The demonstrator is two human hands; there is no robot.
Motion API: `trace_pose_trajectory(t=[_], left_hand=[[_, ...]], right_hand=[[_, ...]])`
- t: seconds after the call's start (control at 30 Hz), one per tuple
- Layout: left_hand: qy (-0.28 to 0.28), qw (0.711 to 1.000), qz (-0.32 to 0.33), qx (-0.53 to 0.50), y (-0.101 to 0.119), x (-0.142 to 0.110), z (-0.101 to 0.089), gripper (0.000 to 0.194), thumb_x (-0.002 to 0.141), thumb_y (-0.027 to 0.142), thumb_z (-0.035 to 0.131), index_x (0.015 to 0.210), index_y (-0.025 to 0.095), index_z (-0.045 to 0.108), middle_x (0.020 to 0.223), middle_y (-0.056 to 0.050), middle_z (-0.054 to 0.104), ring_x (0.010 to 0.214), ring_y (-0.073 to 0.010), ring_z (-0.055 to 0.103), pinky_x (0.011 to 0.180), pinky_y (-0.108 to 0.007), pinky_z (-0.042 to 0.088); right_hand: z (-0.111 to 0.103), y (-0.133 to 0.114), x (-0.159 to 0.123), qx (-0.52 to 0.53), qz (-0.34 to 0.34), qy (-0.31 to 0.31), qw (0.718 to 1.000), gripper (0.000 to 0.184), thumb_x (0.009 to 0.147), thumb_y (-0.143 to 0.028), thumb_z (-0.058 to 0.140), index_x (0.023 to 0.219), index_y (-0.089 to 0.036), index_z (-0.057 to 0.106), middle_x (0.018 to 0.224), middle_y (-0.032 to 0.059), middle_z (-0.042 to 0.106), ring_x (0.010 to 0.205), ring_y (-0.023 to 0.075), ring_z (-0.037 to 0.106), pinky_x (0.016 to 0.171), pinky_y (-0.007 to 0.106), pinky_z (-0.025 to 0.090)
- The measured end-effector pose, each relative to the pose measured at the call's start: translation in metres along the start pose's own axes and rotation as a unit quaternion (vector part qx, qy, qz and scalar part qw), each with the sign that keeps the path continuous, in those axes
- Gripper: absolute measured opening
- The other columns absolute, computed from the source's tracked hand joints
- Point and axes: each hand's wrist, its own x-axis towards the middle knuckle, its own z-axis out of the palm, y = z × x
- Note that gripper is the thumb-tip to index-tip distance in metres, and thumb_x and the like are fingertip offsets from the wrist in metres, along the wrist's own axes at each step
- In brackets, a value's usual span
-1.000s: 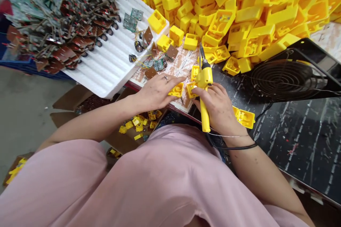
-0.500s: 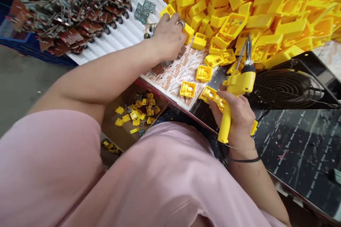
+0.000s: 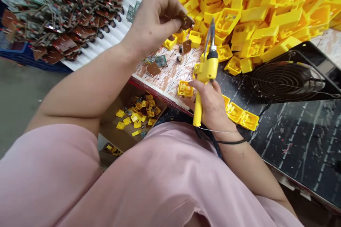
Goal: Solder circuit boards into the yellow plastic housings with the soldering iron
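Observation:
My left hand [image 3: 156, 23] is raised over the table, thumb and fingers closed on a small brown circuit board [image 3: 185, 21]. A yellow soldering gun [image 3: 206, 69] is gripped in my right hand [image 3: 213, 108], its metal tip pointing away from me. Close to the right thumb sits a small yellow plastic housing [image 3: 185, 88]. A row of similar housings [image 3: 249, 120] lies to the right of that wrist. Below the left hand are a loose brown board [image 3: 153, 69], a green circuit board [image 3: 161, 60] and a small round part [image 3: 179, 59].
A large heap of yellow housings [image 3: 255, 17] covers the back. Many circuit boards [image 3: 66, 14] are piled at left on white corrugated sheeting [image 3: 112, 35]. At right a black fan [image 3: 285, 79] stands on the dark tabletop [image 3: 298, 138]. An open box [image 3: 114, 113] of yellow pieces sits below the edge.
My left hand has lifted from the yellow housings and now holds a brown board. My right hand has moved left with the soldering gun, uncovering the housings in a row.

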Motion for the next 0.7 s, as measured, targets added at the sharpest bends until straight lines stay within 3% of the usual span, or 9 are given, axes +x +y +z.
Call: trace_pose_trajectory(t=[0.1, 0.17, 0.27, 0.33, 0.4, 0.53, 0.63, 0.7], left_hand=[[-0.026, 0.999, -0.008, -0.044, 0.001, -0.040, 0.002, 0.009, 0.086, 0.029, 0.070, 0.091, 0.026, 0.063, 0.105, -0.003, 0.083, 0.097, -0.0198, 0.077, 0.092, -0.045, 0.067], [-0.106, 0.994, 0.004, -0.028, -0.002, -0.068, -0.004, 0.003, 0.090, 0.026, 0.065, 0.090, 0.023, 0.065, 0.107, -0.005, 0.083, 0.103, -0.0184, 0.079, 0.096, -0.037, 0.066], [-0.251, 0.964, 0.037, 0.084, -0.013, -0.100, -0.013, 0.021, 0.091, 0.015, 0.052, 0.093, 0.020, 0.072, 0.117, -0.005, 0.084, 0.111, -0.0164, 0.080, 0.102, -0.028, 0.061], [-0.293, 0.944, 0.041, 0.146, -0.020, -0.112, -0.016, 0.033, 0.089, 0.009, 0.046, 0.098, 0.019, 0.076, 0.126, -0.004, 0.084, 0.120, -0.0161, 0.079, 0.109, -0.026, 0.058], [-0.274, 0.944, 0.031, 0.180, -0.022, -0.117, -0.015, 0.042, 0.088, 0.008, 0.043, 0.106, 0.019, 0.079, 0.131, -0.003, 0.082, 0.126, -0.0167, 0.077, 0.113, -0.028, 0.056], [-0.135, 0.956, 0.044, 0.256, -0.014, -0.119, 0.001, 0.036, 0.097, 0.024, 0.050, 0.113, 0.016, 0.081, 0.116, -0.009, 0.084, 0.107, -0.0256, 0.080, 0.100, -0.040, 0.062], [-0.077, 0.932, 0.077, 0.347, -0.005, -0.120, 0.023, 0.037, 0.099, 0.041, 0.056, 0.106, 0.016, 0.083, 0.105, -0.013, 0.082, 0.101, -0.0344, 0.075, 0.092, -0.052, 0.059], [-0.064, 0.908, 0.076, 0.406, -0.004, -0.121, 0.038, 0.035, 0.096, 0.043, 0.059, 0.103, 0.017, 0.082, 0.101, -0.014, 0.080, 0.102, -0.0371, 0.073, 0.089, -0.055, 0.056]], right_hand=[[0.001, 0.000, 0.003, -0.005, -0.002, -0.043, 0.999, 0.032, 0.109, -0.025, 0.056, 0.140, -0.028, 0.059, 0.103, 0.0041, 0.074, 0.097, 0.0214, 0.072, 0.110, 0.043, 0.053], [-0.004, 0.002, -0.002, -0.010, -0.017, -0.047, 0.999, 0.032, 0.108, -0.024, 0.059, 0.140, -0.027, 0.059, 0.099, 0.0027, 0.074, 0.091, 0.0202, 0.072, 0.105, 0.040, 0.055], [-0.013, 0.006, -0.013, -0.020, -0.050, -0.013, 0.998, 0.027, 0.109, -0.034, 0.065, 0.135, -0.027, 0.060, 0.091, -0.0015, 0.074, 0.084, 0.0182, 0.074, 0.107, 0.041, 0.056], [-0.018, 0.008, -0.018, -0.017, -0.063, 0.013, 0.998, 0.027, 0.108, -0.039, 0.068, 0.132, -0.028, 0.061, 0.092, -0.0027, 0.076, 0.084, 0.0178, 0.077, 0.111, 0.043, 0.056], [-0.025, 0.009, -0.021, -0.015, -0.058, 0.055, 0.997, 0.030, 0.103, -0.036, 0.077, 0.128, -0.027, 0.062, 0.097, -0.0008, 0.080, 0.086, 0.0180, 0.079, 0.104, 0.039, 0.061], [-0.043, 0.007, -0.022, -0.023, -0.041, 0.142, 0.989, 0.031, 0.091, -0.017, 0.088, 0.112, -0.025, 0.067, 0.083, -0.0029, 0.079, 0.065, 0.0127, 0.073, 0.070, 0.025, 0.060], [-0.057, 0.007, -0.030, -0.018, -0.048, 0.161, 0.986, 0.025, 0.089, -0.015, 0.089, 0.102, -0.024, 0.069, 0.072, -0.0059, 0.075, 0.050, 0.0094, 0.063, 0.056, 0.022, 0.053], [-0.063, 0.007, -0.042, 0.005, -0.030, 0.156, 0.987, 0.020, 0.092, -0.020, 0.087, 0.106, -0.024, 0.074, 0.074, -0.0048, 0.076, 0.052, 0.0098, 0.064, 0.058, 0.021, 0.055]])
